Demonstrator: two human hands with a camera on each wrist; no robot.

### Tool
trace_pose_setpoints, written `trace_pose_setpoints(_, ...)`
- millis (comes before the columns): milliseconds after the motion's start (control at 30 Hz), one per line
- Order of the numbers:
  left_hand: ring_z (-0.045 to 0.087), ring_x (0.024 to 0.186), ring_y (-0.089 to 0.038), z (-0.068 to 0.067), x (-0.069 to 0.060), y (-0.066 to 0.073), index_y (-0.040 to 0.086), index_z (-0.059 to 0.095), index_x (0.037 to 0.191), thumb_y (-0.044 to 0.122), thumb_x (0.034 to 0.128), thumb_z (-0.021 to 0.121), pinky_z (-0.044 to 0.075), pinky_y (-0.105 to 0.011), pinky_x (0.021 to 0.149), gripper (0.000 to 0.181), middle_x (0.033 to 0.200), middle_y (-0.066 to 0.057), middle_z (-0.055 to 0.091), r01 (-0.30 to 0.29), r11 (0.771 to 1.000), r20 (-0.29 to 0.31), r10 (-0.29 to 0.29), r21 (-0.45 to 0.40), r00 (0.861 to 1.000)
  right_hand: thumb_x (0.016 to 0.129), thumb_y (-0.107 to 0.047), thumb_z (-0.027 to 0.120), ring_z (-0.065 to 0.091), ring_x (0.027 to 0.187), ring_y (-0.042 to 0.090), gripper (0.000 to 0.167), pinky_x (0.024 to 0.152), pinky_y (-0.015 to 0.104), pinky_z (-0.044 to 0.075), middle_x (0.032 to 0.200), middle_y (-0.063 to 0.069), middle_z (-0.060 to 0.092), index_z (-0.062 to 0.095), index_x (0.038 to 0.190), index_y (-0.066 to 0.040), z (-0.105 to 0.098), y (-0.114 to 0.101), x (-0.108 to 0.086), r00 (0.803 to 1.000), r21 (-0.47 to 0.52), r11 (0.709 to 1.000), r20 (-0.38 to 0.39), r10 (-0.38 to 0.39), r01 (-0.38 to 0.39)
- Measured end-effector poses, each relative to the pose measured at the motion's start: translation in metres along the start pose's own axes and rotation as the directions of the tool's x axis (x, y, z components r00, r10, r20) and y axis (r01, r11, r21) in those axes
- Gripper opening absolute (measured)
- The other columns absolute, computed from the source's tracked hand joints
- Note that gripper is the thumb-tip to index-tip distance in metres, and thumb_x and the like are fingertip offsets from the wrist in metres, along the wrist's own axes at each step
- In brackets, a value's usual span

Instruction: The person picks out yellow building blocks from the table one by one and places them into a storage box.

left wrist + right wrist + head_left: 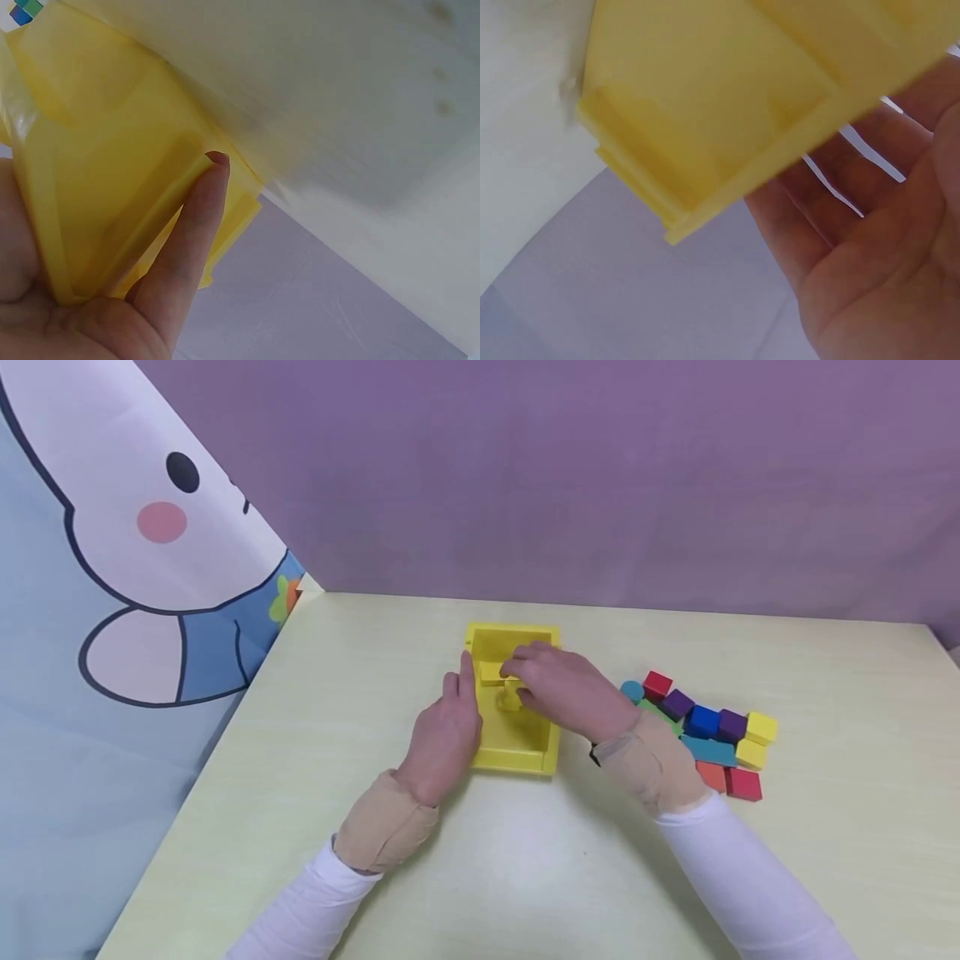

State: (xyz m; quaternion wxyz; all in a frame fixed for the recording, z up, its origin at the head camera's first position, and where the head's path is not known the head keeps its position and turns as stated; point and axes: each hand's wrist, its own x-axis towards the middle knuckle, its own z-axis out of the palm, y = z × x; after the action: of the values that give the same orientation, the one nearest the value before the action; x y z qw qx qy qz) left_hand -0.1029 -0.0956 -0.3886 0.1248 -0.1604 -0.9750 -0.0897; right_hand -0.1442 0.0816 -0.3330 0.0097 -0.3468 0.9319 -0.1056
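A shallow yellow box sits on the table with its open side up. My left hand lies along its left wall, index finger straight and touching the side. In the left wrist view that finger presses the yellow wall. Over the right wall reaches my right hand, its thumb and fingertips bent around a small yellow block inside. Another yellow block lies toward the far end, partly under the fingers. The right wrist view shows the palm beyond the box wall, fingertips hidden.
Right of the box lies a group of coloured blocks: a red cube, a blue cube, a teal block, yellow cubes and several others. The right forearm passes beside them. A purple backdrop rises behind the table.
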Motion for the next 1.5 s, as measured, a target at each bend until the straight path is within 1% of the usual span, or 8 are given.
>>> trace_pose_setpoints(300, 0.041, 0.046, -0.013, 0.001, -0.001, -0.001, -0.012, 0.027, 0.15, 0.0, 0.0909, 0.058, 0.04, -0.023, 0.039, 0.068, 0.105, -0.021, 0.053, 0.005, 1.0, 0.003, -0.005, -0.005, 1.0, 0.086, -0.007, 0.075, 0.061, 0.111, 0.026, 0.033, 0.093, 0.038, 0.055, 0.115, 0.01, 0.068, 0.071, 0.118, -0.004, -0.008, 0.002, -0.012, 0.998, 0.003, 1.0, -0.054, 0.021, -0.021)
trace_pose_setpoints(500, 0.041, 0.047, -0.013, 0.002, 0.0, -0.001, -0.012, 0.026, 0.15, -0.001, 0.0907, 0.058, 0.04, -0.024, 0.039, 0.068, 0.105, -0.021, 0.053, -0.002, 1.0, -0.002, 0.002, -0.008, 1.0, 0.086, -0.009, 0.076, 0.06, 0.106, 0.025, 0.035, 0.093, 0.038, 0.055, 0.114, 0.01, 0.068, 0.07, 0.12, -0.004, -0.012, 0.004, -0.023, 0.997, 0.014, 0.999, -0.055, 0.049, -0.048)
trace_pose_setpoints(733, 0.042, 0.047, -0.014, 0.002, 0.0, -0.001, -0.012, 0.024, 0.15, -0.001, 0.0901, 0.059, 0.04, -0.023, 0.039, 0.071, 0.107, -0.022, 0.053, 0.002, 1.0, 0.014, -0.002, -0.02, 1.0, 0.086, -0.009, 0.076, 0.061, 0.102, 0.025, 0.033, 0.088, 0.038, 0.057, 0.111, 0.011, 0.067, 0.07, 0.118, -0.002, -0.014, 0.008, -0.037, 0.994, 0.008, 0.998, -0.093, 0.057, -0.056)
trace_pose_setpoints(933, 0.04, 0.045, -0.013, 0.003, 0.0, -0.001, -0.013, 0.027, 0.149, -0.002, 0.0888, 0.059, 0.036, -0.022, 0.037, 0.069, 0.103, -0.022, 0.054, -0.013, 1.0, -0.023, 0.013, -0.005, 1.0, 0.087, -0.012, 0.076, 0.061, 0.105, 0.026, 0.036, 0.088, 0.039, 0.057, 0.114, 0.012, 0.066, 0.068, 0.12, -0.003, -0.014, 0.013, -0.047, 0.993, 0.019, 0.996, -0.087, 0.085, -0.084)
trace_pose_setpoints(1033, 0.039, 0.045, -0.012, 0.003, 0.0, -0.001, -0.013, 0.028, 0.148, -0.003, 0.0884, 0.059, 0.035, -0.022, 0.037, 0.068, 0.102, -0.022, 0.054, -0.018, 1.0, -0.037, 0.018, 0.001, 0.999, 0.087, -0.012, 0.075, 0.06, 0.105, 0.027, 0.036, 0.085, 0.039, 0.057, 0.115, 0.013, 0.065, 0.067, 0.121, -0.002, -0.014, 0.016, -0.053, 0.991, 0.017, 0.996, -0.099, 0.088, -0.087)
trace_pose_setpoints(1233, 0.039, 0.045, -0.012, 0.004, -0.001, -0.002, -0.014, 0.028, 0.148, -0.002, 0.0891, 0.059, 0.035, -0.022, 0.036, 0.068, 0.102, -0.022, 0.054, -0.014, 1.0, -0.03, 0.013, -0.007, 0.999, 0.088, -0.007, 0.072, 0.059, 0.103, 0.027, 0.031, 0.076, 0.039, 0.057, 0.113, 0.012, 0.065, 0.067, 0.119, -0.002, -0.015, 0.024, -0.063, 0.987, 0.009, 0.996, -0.136, 0.087, -0.087)
trace_pose_setpoints(1400, 0.04, 0.045, -0.013, 0.003, -0.001, -0.002, -0.013, 0.027, 0.149, -0.002, 0.0889, 0.059, 0.035, -0.022, 0.037, 0.068, 0.103, -0.022, 0.054, -0.009, 1.0, -0.026, 0.009, -0.013, 1.0, 0.087, -0.006, 0.072, 0.059, 0.104, 0.028, 0.032, 0.077, 0.04, 0.056, 0.111, 0.012, 0.065, 0.067, 0.118, -0.002, -0.015, 0.029, -0.069, 0.984, 0.01, 0.996, -0.154, 0.093, -0.093)
trace_pose_setpoints(1500, 0.04, 0.045, -0.013, 0.003, -0.001, -0.002, -0.013, 0.027, 0.148, -0.002, 0.0886, 0.059, 0.035, -0.022, 0.037, 0.069, 0.103, -0.022, 0.054, -0.011, 1.0, -0.028, 0.011, -0.015, 1.0, 0.086, -0.005, 0.073, 0.059, 0.1, 0.027, 0.032, 0.074, 0.039, 0.056, 0.109, 0.011, 0.065, 0.068, 0.117, -0.002, -0.014, 0.032, -0.073, 0.983, 0.003, 0.996, -0.161, 0.089, -0.09)
